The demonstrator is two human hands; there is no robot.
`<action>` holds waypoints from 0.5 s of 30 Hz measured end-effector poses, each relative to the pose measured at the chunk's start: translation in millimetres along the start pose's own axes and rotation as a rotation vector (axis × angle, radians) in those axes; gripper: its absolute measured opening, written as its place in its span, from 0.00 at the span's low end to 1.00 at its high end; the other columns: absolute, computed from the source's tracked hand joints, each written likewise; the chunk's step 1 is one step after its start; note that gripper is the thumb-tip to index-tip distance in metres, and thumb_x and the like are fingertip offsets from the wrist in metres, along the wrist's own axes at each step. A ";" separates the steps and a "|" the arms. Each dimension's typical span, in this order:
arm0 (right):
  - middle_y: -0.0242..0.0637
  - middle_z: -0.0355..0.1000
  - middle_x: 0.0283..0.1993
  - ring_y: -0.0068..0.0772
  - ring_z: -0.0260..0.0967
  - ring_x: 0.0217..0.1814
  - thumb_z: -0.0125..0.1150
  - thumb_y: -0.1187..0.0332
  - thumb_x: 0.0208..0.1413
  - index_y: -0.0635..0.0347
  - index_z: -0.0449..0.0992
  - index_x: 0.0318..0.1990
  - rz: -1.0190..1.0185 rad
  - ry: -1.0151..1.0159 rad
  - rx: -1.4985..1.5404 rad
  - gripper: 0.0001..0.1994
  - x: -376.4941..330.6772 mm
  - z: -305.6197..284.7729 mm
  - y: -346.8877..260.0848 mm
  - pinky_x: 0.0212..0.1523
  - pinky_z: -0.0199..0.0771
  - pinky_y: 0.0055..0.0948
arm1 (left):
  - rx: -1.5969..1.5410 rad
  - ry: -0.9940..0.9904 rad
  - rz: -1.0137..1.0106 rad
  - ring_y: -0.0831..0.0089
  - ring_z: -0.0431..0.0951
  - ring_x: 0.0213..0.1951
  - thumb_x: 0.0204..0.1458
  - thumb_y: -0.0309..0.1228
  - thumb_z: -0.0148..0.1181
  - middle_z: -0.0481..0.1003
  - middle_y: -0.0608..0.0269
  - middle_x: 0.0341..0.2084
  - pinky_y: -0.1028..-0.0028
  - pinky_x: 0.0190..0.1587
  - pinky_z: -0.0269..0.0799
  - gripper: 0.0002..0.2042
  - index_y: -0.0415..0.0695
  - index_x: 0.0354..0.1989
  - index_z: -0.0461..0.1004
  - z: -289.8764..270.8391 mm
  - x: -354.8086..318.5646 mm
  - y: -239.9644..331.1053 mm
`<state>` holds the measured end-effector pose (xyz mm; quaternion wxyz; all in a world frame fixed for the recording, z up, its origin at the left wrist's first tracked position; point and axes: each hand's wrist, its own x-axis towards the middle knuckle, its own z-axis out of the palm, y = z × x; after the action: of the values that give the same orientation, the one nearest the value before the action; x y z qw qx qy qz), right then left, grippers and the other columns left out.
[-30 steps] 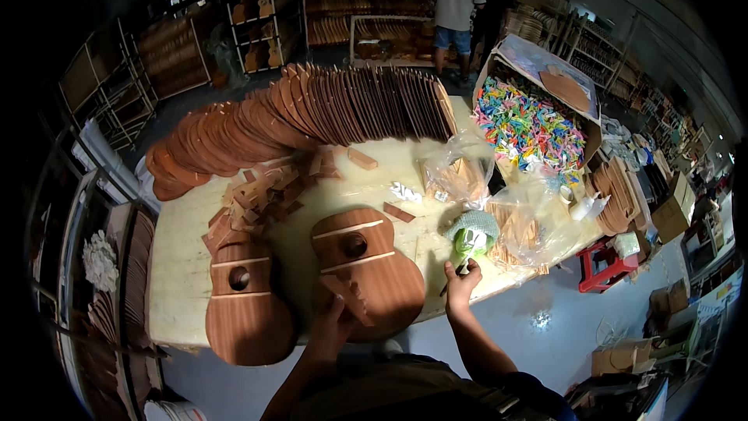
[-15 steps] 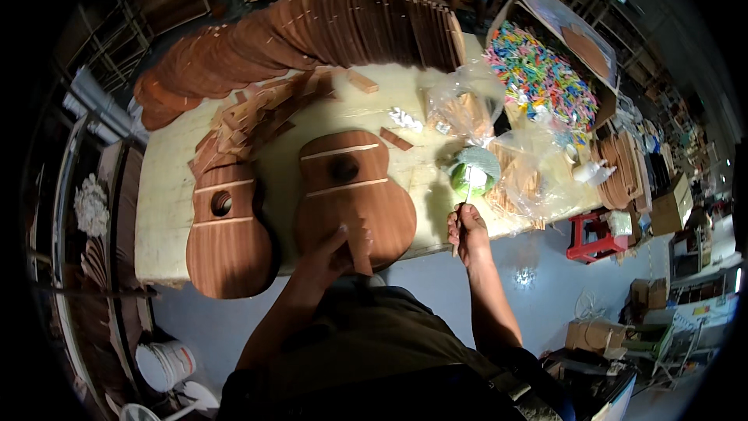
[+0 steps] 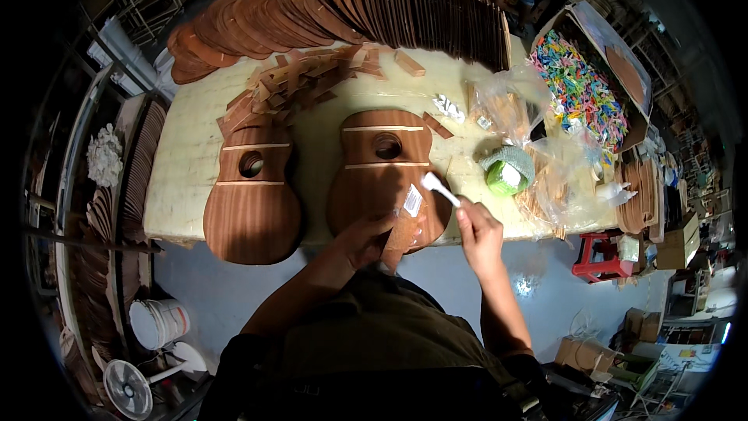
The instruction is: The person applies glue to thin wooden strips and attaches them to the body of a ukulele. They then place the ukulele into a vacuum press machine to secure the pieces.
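Observation:
My left hand (image 3: 368, 240) is closed around a thin flat brown wood piece (image 3: 402, 235), held tilted over the lower edge of a guitar-shaped wooden body (image 3: 374, 195). A bright white patch shows at the piece's upper end; I cannot tell what it is. In my right hand (image 3: 480, 232) is a small brush (image 3: 442, 189) with a white-coated head, which points toward the piece, apart from it. Right of the body stands a bright green container (image 3: 505, 178) with a grey-green rim. A second guitar-shaped body (image 3: 253, 218) lies to the left; both have a round hole and two pale strips.
Loose wood offcuts (image 3: 288, 82) lie behind the bodies, before a long row of upright wooden plates (image 3: 351, 8). Plastic bags of thin sticks (image 3: 538, 195) and a box of colourful clips (image 3: 580, 93) are at the right. A red stool (image 3: 600, 259) stands beyond the table (image 3: 179, 164).
The brush has come out of the green container and moved left toward the wood piece. My left hand has turned the piece. The whole view has shifted a little.

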<state>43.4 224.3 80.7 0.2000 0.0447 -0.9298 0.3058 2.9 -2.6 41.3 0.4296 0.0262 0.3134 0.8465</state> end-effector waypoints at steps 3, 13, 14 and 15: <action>0.36 0.66 0.23 0.32 0.66 0.21 0.60 0.65 0.55 0.55 0.79 0.44 -0.271 -0.112 -0.121 0.11 -16.4 5.0 -11.8 0.21 0.68 0.30 | -0.088 0.101 0.058 0.70 0.74 0.42 0.58 0.47 0.53 0.73 0.54 0.46 0.73 0.41 0.73 0.28 0.37 0.59 0.63 -8.3 -0.4 -1.0; 0.25 0.66 0.23 0.12 0.55 0.19 0.62 0.66 0.56 0.62 0.75 0.38 0.765 -0.317 1.004 0.09 -2.2 16.6 -24.8 0.19 0.51 0.15 | 1.488 0.348 0.729 0.60 0.74 0.38 0.42 0.30 0.68 0.72 0.58 0.36 0.67 0.40 0.70 0.19 0.41 0.44 0.75 0.5 -17.7 16.7; 0.25 0.66 0.23 0.11 0.54 0.18 0.64 0.68 0.54 0.62 0.75 0.37 0.764 -0.388 1.028 0.08 -0.1 19.3 -29.4 0.17 0.49 0.14 | 1.543 0.345 0.732 0.59 0.74 0.39 0.42 0.31 0.68 0.72 0.58 0.36 0.67 0.40 0.70 0.19 0.42 0.44 0.75 0.1 -19.3 15.5; 0.27 0.68 0.23 0.11 0.54 0.16 0.67 0.71 0.51 0.63 0.75 0.36 0.783 -0.433 1.032 0.08 -1.4 24.9 -26.1 0.16 0.48 0.14 | 1.597 0.342 0.735 0.59 0.74 0.40 0.42 0.31 0.68 0.73 0.58 0.37 0.66 0.41 0.70 0.19 0.42 0.44 0.75 -1.2 -20.7 14.8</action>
<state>41.5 188.5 76.2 -0.1627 -0.1453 -0.6315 0.7441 5.0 -25.1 53.2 -0.0676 0.2894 0.8408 0.4525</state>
